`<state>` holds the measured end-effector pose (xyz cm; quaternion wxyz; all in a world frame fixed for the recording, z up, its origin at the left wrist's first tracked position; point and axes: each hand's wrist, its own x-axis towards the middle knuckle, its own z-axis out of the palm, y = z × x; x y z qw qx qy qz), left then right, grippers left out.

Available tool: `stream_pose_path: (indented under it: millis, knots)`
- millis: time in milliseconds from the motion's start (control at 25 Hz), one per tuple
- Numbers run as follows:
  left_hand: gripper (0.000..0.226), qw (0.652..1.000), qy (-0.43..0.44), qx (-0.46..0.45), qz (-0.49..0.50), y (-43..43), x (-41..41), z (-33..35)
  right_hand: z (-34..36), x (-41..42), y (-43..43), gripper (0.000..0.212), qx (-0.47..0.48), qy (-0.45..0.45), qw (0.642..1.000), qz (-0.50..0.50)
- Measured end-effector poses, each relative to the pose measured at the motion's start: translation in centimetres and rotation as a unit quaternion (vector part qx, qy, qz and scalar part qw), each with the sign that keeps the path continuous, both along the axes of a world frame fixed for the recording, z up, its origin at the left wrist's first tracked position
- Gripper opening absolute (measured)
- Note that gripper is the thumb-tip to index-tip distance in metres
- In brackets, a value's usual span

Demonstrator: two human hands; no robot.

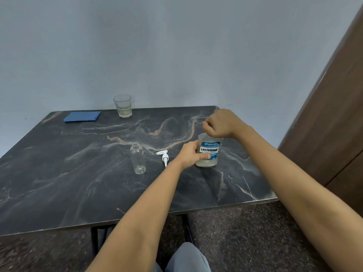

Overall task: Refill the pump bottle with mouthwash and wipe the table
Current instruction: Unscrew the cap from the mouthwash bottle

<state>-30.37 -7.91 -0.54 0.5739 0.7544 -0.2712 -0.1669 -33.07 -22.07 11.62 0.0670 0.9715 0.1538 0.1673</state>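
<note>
A clear mouthwash bottle (210,154) with a blue label stands upright on the right part of the dark marbled table (78,183). My left hand (191,155) grips its side. Above it, my right hand (221,123) curls over the bottle's top; the cap is hidden under the fingers. An empty clear pump bottle (138,158) stands open and upright to the left. Its white pump head (164,156) lies on the table between the two bottles. A folded blue cloth (82,116) lies at the back left.
A glass (123,106) with a little pale liquid stands at the back edge near the wall. A brown wooden panel (334,114) rises on the right. My knee (186,258) shows below the table's front edge.
</note>
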Motion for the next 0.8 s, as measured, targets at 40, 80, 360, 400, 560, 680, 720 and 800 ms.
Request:
stream_pose_path:
  millis: [40,80,360,400,560,680,720,800]
  knots:
    - [0.036,1.000,0.001,0.002,-0.006,0.1,0.0,0.0,0.1,0.3,-0.6,0.045,0.007,0.026,0.999,0.026]
    - [0.036,1.000,0.000,0.003,-0.009,0.1,0.1,0.0,0.3,0.4,-1.1,0.045,0.015,0.054,0.997,0.049]
    - [0.040,1.000,-0.005,-0.008,0.018,-0.2,-0.3,-0.5,2.9,-0.6,0.7,0.074,-0.112,0.075,0.985,-0.104]
    - [0.041,1.000,0.003,-0.017,0.017,-0.2,-0.5,-0.6,2.6,-0.6,1.5,0.079,-0.133,0.041,0.980,-0.143]
    - [0.042,0.999,0.029,-0.041,0.009,-0.1,-0.6,-0.5,0.4,-0.6,3.3,0.064,-0.166,-0.032,0.966,-0.194]
    - [0.038,1.000,0.014,-0.014,0.001,-0.2,-0.1,-0.3,0.1,-1.1,1.8,0.054,-0.126,-0.084,0.977,-0.147]
    - [0.038,1.000,0.010,-0.006,-0.005,-0.2,0.0,-0.2,0.1,-1.2,1.3,0.053,-0.103,-0.092,0.983,-0.125]
    - [0.039,1.000,0.011,0.010,-0.011,-0.3,0.3,-0.1,0.1,-1.2,0.6,0.051,-0.068,-0.100,0.991,-0.065]
